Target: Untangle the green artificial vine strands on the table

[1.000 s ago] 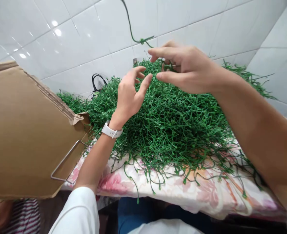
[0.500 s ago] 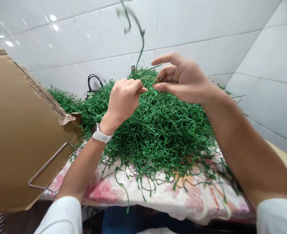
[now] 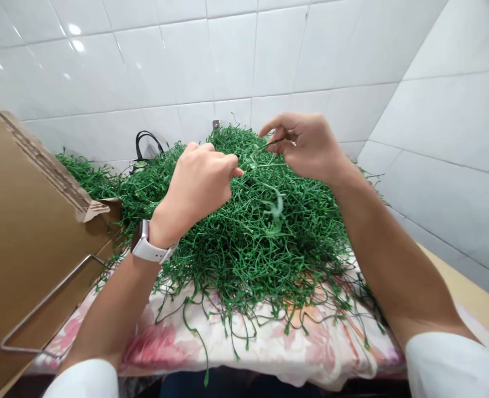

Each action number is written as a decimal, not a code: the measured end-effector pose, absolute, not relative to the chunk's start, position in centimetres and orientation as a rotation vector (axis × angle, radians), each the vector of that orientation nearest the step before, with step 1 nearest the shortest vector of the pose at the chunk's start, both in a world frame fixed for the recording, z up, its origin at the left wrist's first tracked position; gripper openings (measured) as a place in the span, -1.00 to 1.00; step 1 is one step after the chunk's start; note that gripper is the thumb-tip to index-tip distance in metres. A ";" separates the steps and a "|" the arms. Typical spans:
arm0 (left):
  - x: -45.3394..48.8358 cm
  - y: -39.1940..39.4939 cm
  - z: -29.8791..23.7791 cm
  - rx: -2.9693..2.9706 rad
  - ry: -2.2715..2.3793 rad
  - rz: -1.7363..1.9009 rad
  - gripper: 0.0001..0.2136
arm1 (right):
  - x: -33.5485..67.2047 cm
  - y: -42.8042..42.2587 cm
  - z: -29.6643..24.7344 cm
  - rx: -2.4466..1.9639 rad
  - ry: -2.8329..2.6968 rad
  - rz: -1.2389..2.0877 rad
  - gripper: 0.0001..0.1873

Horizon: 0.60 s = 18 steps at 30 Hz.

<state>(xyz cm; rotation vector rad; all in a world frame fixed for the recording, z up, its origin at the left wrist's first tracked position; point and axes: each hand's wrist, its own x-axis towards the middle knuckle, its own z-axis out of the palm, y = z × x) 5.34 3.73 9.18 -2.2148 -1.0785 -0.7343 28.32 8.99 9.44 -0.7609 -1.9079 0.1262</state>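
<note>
A large heap of thin, tangled green stems [image 3: 269, 254] with small knobbed tips lies in front of me. My left hand [image 3: 203, 179], a white-banded watch on its wrist, is closed in a fist over the heap. Pale strands run out from beside its thumb, one ending in a motion-blurred tip [image 3: 275, 207]. To its right, my right hand [image 3: 306, 143] pinches a dark green stem [image 3: 275, 142] between thumb and fingers, its index finger stretched out. The fingertips of my left hand are mostly hidden behind its back.
A cardboard box [image 3: 24, 249] stands at the left, a bent metal wire frame [image 3: 45, 309] against it. Floral cloth [image 3: 178, 342] covers the table under the heap. Behind are a black handle [image 3: 145, 141] and a white tiled wall [image 3: 232, 61].
The stem that stuck up above my left hand has swung down in front of the heap. My right hand has drawn slightly away from the left. The whole view has shifted, moving things leftward.
</note>
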 end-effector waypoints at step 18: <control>8.4 3.9 8.6 -2.606 -1.264 -1.232 -0.64 | 28.2 12.9 8.0 -0.698 -1.654 0.293 -0.90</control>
